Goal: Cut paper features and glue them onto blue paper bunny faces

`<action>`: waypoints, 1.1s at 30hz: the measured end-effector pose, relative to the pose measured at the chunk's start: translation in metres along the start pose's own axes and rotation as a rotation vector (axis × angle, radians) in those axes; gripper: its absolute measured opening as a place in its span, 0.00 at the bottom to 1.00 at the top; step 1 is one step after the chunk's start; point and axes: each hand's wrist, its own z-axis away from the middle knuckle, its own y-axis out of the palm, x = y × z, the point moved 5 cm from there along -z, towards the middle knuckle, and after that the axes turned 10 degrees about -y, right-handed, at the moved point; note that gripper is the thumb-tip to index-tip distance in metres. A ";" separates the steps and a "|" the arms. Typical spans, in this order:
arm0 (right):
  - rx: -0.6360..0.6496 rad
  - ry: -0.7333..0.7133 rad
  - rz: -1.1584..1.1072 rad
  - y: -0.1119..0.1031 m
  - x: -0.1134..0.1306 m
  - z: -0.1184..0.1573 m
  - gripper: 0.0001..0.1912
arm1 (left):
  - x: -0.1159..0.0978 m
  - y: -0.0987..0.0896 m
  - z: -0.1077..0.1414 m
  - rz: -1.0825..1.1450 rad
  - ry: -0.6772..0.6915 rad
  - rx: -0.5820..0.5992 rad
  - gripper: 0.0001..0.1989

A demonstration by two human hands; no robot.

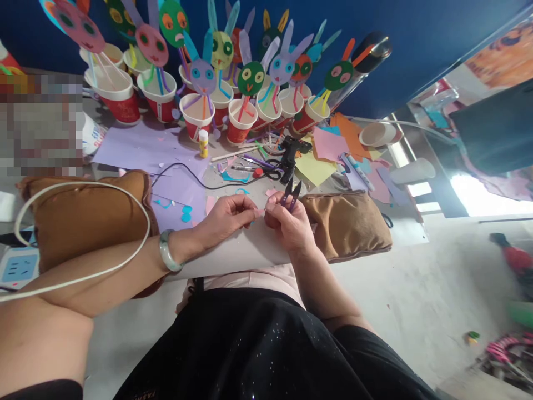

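At the table's front edge my left hand (227,218) pinches a small scrap of pink paper (259,213) between thumb and finger. Close beside it, my right hand (293,229) is closed around a pair of dark purple thread snips (291,195), blades pointing up and away from me. The right thumb and fingertip meet near the scrap's other end; whether they also grip it I cannot tell. Blue paper cut-outs (186,213) lie to the left of my hands on purple paper (137,145).
Behind stand several red-and-white paper cups (241,123) holding paper rabbit figures. A black glue gun (295,153) with its cord, a glue stick (203,144) and coloured paper (316,168) cover the table. Brown cushions (353,225) flank my arms; a white cable (144,214) crosses the left.
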 end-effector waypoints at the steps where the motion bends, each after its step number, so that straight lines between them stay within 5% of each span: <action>1: -0.002 0.002 -0.015 0.001 0.001 0.000 0.13 | 0.000 0.000 0.000 -0.004 -0.002 0.012 0.12; 27: 0.026 0.056 0.015 0.004 -0.013 0.008 0.17 | 0.007 -0.003 -0.003 -0.040 -0.008 -0.029 0.09; 33: -0.017 0.030 -0.031 0.006 -0.013 0.007 0.17 | 0.012 -0.005 -0.005 0.025 -0.023 -0.025 0.15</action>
